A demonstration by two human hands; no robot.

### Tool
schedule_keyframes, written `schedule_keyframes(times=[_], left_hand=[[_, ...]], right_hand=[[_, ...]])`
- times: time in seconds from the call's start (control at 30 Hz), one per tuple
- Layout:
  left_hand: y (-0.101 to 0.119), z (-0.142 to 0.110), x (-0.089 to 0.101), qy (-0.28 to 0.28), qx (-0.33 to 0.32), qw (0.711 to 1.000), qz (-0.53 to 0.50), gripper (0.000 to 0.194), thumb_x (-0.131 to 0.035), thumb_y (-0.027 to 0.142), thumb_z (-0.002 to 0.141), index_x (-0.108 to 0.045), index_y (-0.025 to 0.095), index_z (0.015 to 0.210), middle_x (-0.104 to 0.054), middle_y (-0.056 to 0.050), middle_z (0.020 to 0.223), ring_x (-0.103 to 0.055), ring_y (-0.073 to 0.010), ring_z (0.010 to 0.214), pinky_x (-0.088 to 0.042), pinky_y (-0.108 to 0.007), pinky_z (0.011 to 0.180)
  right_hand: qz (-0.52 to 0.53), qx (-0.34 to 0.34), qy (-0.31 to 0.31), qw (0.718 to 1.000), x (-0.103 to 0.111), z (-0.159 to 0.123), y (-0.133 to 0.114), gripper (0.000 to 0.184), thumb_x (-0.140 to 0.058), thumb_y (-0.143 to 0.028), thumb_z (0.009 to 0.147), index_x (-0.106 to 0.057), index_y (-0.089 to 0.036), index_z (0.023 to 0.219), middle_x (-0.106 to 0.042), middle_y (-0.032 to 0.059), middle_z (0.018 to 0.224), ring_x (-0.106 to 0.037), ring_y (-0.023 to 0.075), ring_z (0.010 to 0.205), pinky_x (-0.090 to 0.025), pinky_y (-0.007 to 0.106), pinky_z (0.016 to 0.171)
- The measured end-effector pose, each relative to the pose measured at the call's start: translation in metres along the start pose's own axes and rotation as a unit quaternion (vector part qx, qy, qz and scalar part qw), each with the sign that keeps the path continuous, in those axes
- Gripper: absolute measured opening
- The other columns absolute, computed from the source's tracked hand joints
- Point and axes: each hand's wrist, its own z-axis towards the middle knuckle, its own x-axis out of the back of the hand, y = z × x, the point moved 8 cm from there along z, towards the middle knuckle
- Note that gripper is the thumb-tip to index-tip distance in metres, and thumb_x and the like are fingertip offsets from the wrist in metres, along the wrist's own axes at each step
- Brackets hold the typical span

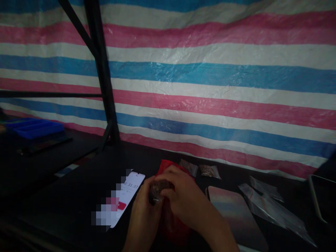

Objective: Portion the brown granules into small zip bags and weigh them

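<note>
Between my two hands is a small clear plastic bag [157,188] with something brown inside; its lower part is hidden by the fingers. My left hand [145,210] is closed around its left side. From the right, my right hand [181,191] curls over it, with the thumb near the bag's middle. A red plastic bag [174,224] lies beneath and behind both hands, mostly covered by them. Just past the right hand, two small clear bags with brown contents, one [189,167] beside the other [210,171], rest on the black table [78,196].
A lit phone [130,192] showing a timer lies left of my hands. To the right are a flat silvery plate [233,213], several clear zip bags [273,208] and a dark framed device [324,199]. Far left sit blue trays [39,128]. A black post [103,77] stands before a striped sheet [210,80].
</note>
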Motion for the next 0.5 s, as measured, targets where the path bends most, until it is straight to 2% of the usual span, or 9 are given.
schedule_keyframes(times=[0.13,0.27,0.4,0.5], left_hand=[[0.000,-0.001,-0.002,-0.002,0.004,1.000,-0.007,0.039,-0.067,0.046,0.083,-0.064,0.025,0.116,-0.076,-0.008,0.116,-0.073,-0.0317,0.104,-0.056,-0.045,0.091],[0.001,0.000,-0.001,0.004,0.006,1.000,-0.009,0.039,-0.069,0.050,0.086,-0.064,0.026,0.117,-0.076,-0.007,0.116,-0.073,-0.0319,0.109,-0.056,-0.044,0.094],[-0.001,0.000,0.004,0.024,0.011,1.000,-0.007,0.039,-0.067,0.056,0.088,-0.064,0.027,0.114,-0.074,-0.006,0.109,-0.072,-0.0298,0.100,-0.056,-0.043,0.089],[-0.004,-0.001,0.008,0.040,0.021,0.999,-0.002,0.036,-0.066,0.056,0.089,-0.063,0.027,0.111,-0.072,-0.004,0.098,-0.070,-0.0279,0.087,-0.056,-0.041,0.078]], right_hand=[[-0.046,0.042,-0.013,0.998,-0.006,0.002,-0.019,0.049,-0.048,0.005,0.088,-0.080,-0.028,0.107,-0.069,0.0009,0.115,-0.067,0.0157,0.103,-0.050,0.028,0.096],[-0.033,0.054,0.003,0.998,0.002,0.005,-0.020,0.049,-0.049,0.005,0.089,-0.080,-0.030,0.103,-0.069,-0.0006,0.113,-0.068,0.0145,0.102,-0.050,0.026,0.097],[-0.042,0.015,0.053,0.998,0.024,0.004,0.002,0.049,-0.054,0.008,0.085,-0.081,-0.027,0.105,-0.070,0.0019,0.118,-0.068,0.0165,0.107,-0.050,0.028,0.098],[-0.127,-0.064,0.026,0.989,0.026,0.004,0.032,0.047,-0.057,0.009,0.077,-0.081,-0.025,0.098,-0.071,0.0034,0.109,-0.069,0.0197,0.103,-0.050,0.030,0.091]])
